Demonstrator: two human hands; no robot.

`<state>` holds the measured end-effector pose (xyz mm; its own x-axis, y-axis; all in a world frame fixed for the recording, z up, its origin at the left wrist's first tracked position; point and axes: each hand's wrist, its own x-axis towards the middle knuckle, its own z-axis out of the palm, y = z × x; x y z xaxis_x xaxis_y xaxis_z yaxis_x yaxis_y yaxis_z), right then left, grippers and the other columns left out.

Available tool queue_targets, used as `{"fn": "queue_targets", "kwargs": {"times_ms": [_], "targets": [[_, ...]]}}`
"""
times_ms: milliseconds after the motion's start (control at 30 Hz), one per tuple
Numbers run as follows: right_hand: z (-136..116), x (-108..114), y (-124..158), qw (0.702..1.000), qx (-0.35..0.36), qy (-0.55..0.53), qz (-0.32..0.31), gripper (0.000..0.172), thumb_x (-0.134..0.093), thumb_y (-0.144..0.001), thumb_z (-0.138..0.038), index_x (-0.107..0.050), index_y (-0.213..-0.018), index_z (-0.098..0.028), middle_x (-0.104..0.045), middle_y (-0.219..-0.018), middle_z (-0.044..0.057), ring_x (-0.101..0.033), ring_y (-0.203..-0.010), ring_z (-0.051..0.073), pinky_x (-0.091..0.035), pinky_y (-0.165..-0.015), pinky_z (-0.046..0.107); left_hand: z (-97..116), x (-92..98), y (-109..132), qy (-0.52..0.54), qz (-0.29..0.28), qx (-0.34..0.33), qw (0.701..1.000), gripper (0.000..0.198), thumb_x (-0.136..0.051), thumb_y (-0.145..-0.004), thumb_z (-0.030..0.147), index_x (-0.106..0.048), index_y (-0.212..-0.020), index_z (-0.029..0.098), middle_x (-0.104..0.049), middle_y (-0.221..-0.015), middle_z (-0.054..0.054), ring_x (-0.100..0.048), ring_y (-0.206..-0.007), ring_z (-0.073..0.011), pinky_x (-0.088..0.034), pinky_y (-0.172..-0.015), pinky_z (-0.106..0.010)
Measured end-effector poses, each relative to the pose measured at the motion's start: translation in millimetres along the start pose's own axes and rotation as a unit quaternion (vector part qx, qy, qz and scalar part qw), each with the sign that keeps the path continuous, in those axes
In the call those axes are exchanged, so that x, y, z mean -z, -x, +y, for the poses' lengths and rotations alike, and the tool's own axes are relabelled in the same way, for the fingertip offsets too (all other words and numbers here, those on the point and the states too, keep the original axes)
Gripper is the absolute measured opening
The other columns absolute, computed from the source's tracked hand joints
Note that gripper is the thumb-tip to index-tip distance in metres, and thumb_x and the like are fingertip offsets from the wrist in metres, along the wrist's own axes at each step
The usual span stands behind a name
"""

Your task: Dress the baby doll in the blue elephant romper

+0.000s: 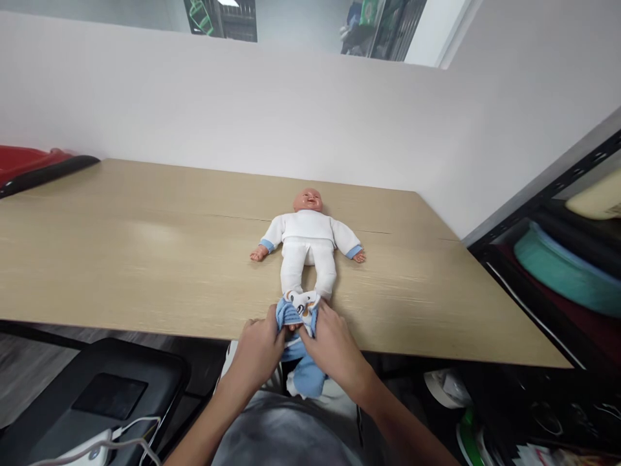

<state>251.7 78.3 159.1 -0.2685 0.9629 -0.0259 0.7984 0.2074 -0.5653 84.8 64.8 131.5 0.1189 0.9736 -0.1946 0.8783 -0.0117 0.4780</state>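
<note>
And the doll (308, 231) is lying face-up on the table (145, 265), legs pointing edgeward, within easy reach; left hand (262, 343) and right hand (334, 338) are pinching the blue garment (309, 375), seemingly spreading its opening around the feet.

Doll (309, 226): feet largely covered by the blue garment (309, 375), the left hand (262, 346) and the right hand (334, 340). Fingertips are partly buried in the cloth; the garment's print is too small to identify. Table (145, 259) and red object (29, 162): both cut off by the frame, well left of the doll. Teal item (565, 272) and cream item (599, 197), well right of the doll: likewise cut off. Window (295, 22), beyond the doll: upper part cropped, contents blurred. White device (94, 451), below and left of the doll: cropped at its base.
</note>
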Motion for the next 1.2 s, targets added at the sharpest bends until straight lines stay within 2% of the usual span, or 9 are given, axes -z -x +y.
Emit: {"fn": "queue_targets", "kwargs": {"times_ms": [100,200,300,500,633,767,967,1067,1200], "targets": [[9,-16,0,0.999,-0.012,0.016,0.027,0.043,-0.058,-0.099,-0.018,-0.063,-0.142,-0.02,-0.06,-0.15,0.016,-0.065,-0.131,0.031,-0.053,-0.107,0.041,-7,-7.3,-6,0.015,0.005,-0.027,1.0,0.036,-0.046,-0.104,0.019,-0.054,-0.139,0.021,-0.079,-0.115,-0.012,-0.074,-0.11,-0.0349,-0.046,-0.09,-0.04],[18,-26,0,0.999,-0.002,0.02,0.037,0.044,-0.055,-0.099,-0.015,-0.065,-0.141,-0.02,-0.067,-0.143,0.017,-0.067,-0.127,0.032,-0.052,-0.11,0.044,-14,-15.1,-11,0.048,0.064,-0.045,0.996,0.04,-0.046,-0.098,0.014,-0.058,-0.135,0.02,-0.073,-0.122,-0.015,-0.069,-0.113,-0.036,-0.047,-0.091,-0.043],[27,-29,-4,0.999,0.018,-0.028,0.042,0.039,-0.052,-0.097,-0.013,-0.071,-0.13,-0.019,-0.075,-0.13,0.016,-0.071,-0.12,0.032,-0.055,-0.107,0.045,-17,-17.5,-14,0.166,0.115,-0.082,0.976,0.031,-0.048,-0.096,0.017,-0.059,-0.125,0.019,-0.066,-0.123,-0.016,-0.063,-0.115,-0.0348,-0.047,-0.097,-0.046],[42,-36,-16,0.97,0.036,-0.22,0.099,0.026,-0.056,-0.094,-0.019,-0.073,-0.114,-0.022,-0.079,-0.117,0.012,-0.073,-0.118,0.028,-0.057,-0.106,0.039,-19,-2.1,-22,0.425,0.062,-0.113,0.896,0.017,-0.054,-0.101,0.027,-0.054,-0.117,0.021,-0.064,-0.11,-0.005,-0.061,-0.101,-0.0249,-0.047,-0.093,-0.037],[49,-40,-19,0.956,0.03,-0.263,0.124,0.033,-0.062,-0.095,-0.025,-0.068,-0.127,-0.022,-0.075,-0.13,0.014,-0.068,-0.129,0.029,-0.053,-0.114,0.042,-27,11.4,-38,0.478,0.035,-0.109,0.871,0.017,-0.066,-0.094,0.033,-0.058,-0.103,0.022,-0.06,-0.095,0.0,-0.056,-0.09,-0.022,-0.044,-0.085,-0.032],[52,-31,-25,0.957,0.027,-0.269,0.106,0.028,-0.065,-0.097,-0.032,-0.071,-0.123,-0.022,-0.077,-0.124,0.014,-0.072,-0.121,0.03,-0.055,-0.111,0.043,-36,17.6,-52,0.519,0.011,-0.104,0.848,0.02,-0.069,-0.091,0.039,-0.059,-0.096,0.022,-0.055,-0.091,0.002,-0.052,-0.089,-0.021,-0.041,-0.084,-0.031],[50,-19,-43,0.959,0.029,-0.262,0.107,0.03,-0.063,-0.097,-0.029,-0.071,-0.125,-0.023,-0.078,-0.124,0.013,-0.068,-0.129,0.032,-0.048,-0.119,0.048,-37,16.8,-62,0.565,-0.013,-0.105,0.818,0.017,-0.068,-0.088,0.035,-0.059,-0.096,0.023,-0.051,-0.092,0.002,-0.049,-0.091,-0.0204,-0.04,-0.085,-0.03],[49,-15,-53,0.953,0.005,-0.286,0.099,0.026,-0.063,-0.098,-0.033,-0.073,-0.119,-0.022,-0.079,-0.123,0.014,-0.069,-0.127,0.032,-0.048,-0.119,0.051,-35,21.3,-64,0.566,-0.008,-0.106,0.817,0.014,-0.067,-0.091,0.034,-0.061,-0.097,0.024,-0.055,-0.094,0.001,-0.053,-0.095,-0.0216,-0.042,-0.089,-0.03],[49,-4,-70,0.937,0.025,-0.344,0.05,0.025,-0.064,-0.1,-0.038,-0.075,-0.117,-0.023,-0.08,-0.123,0.011,-0.07,-0.127,0.029,-0.049,-0.12,0.048,-36,30.6,-65,0.518,0.004,-0.1,0.85,0.014,-0.065,-0.1,0.037,-0.064,-0.107,0.025,-0.062,-0.105,-0.001,-0.059,-0.103,-0.0234,-0.045,-0.095,-0.032]]}}
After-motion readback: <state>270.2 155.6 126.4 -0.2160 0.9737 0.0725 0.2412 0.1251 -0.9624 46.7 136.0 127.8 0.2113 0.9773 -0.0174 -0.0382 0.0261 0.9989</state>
